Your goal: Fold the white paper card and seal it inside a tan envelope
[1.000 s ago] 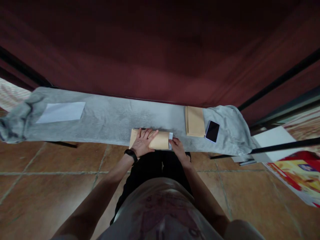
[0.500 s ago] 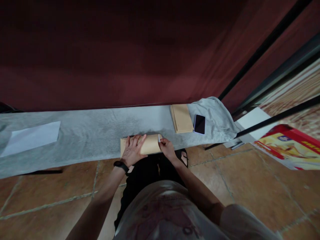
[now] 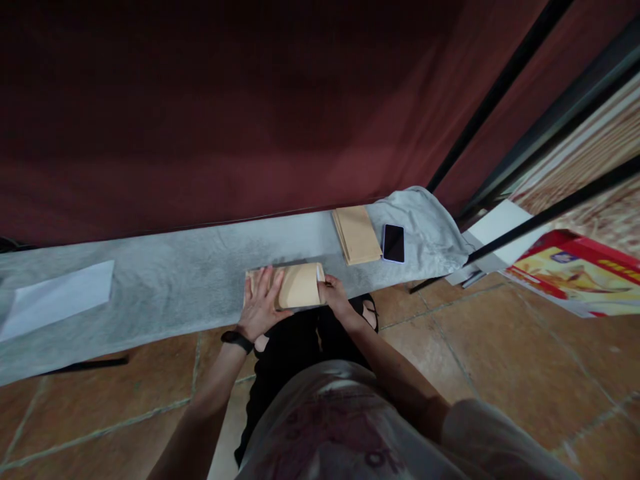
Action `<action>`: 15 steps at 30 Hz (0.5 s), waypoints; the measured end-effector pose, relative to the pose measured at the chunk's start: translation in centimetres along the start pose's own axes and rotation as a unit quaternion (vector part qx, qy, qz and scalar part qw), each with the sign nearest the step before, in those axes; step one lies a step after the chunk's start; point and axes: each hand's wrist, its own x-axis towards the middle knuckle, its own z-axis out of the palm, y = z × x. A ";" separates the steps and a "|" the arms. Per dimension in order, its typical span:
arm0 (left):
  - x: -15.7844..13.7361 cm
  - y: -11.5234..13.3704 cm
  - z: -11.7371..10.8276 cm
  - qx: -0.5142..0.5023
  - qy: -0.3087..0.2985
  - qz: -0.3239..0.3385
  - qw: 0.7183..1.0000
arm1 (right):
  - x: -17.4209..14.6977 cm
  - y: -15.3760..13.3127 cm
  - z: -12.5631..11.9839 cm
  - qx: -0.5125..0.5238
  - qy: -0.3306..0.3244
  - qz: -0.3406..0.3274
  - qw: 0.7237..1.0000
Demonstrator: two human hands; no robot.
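Note:
A tan paper envelope lies at the near edge of the bench, in front of my body. My left hand rests flat on its left part, fingers spread, pressing it down. At the envelope's right end, which gapes a little, the closed fingers of my right hand are at its opening. A strip of white paper shows inside that opening. How far the fingertips reach in is hidden. Farther right lies a small stack of similar tan envelopes.
A grey cloth covers the narrow bench. A phone lies beside the stack, and a white sheet at the left. Dark red curtain hangs behind. A red and yellow box and black poles stand right.
My right fingers have shifted slightly at the envelope's opening, and less white paper shows by the fingertips. My left hand remains flat on the envelope. The view has tilted slightly.

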 end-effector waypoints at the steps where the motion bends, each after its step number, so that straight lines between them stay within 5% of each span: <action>1: -0.2 0.3 0.0 -0.025 0.029 -0.028 0.999 | 0.1 -0.1 0.0 0.017 0.008 0.003 1.000; 3: -0.7 1.3 0.4 -0.104 0.106 -0.121 0.982 | 0.3 -0.3 0.0 0.049 0.022 0.009 0.999; 5: -1.2 2.6 1.1 -0.233 0.164 -0.251 0.925 | 0.2 -0.4 0.2 0.075 0.027 0.013 0.997; 8: -1.4 4.7 2.4 -0.515 0.106 -0.409 0.746 | -0.3 -0.5 0.8 0.103 0.018 0.023 0.994; 10: -0.9 6.0 2.9 -0.663 0.013 -0.442 0.604 | -0.7 -0.4 1.3 0.114 0.008 0.031 0.993; 11: -0.5 6.5 3.0 -0.704 -0.007 -0.441 0.556 | -0.9 -0.4 1.5 0.119 0.005 0.035 0.992; 13: 0.4 7.4 3.1 -0.742 -0.007 -0.433 0.512 | -1.1 -0.4 2.0 0.126 0.007 0.039 0.991; 15: 1.4 7.8 3.0 -0.747 0.008 -0.431 0.505 | -1.1 -0.5 2.2 0.129 0.013 0.040 0.991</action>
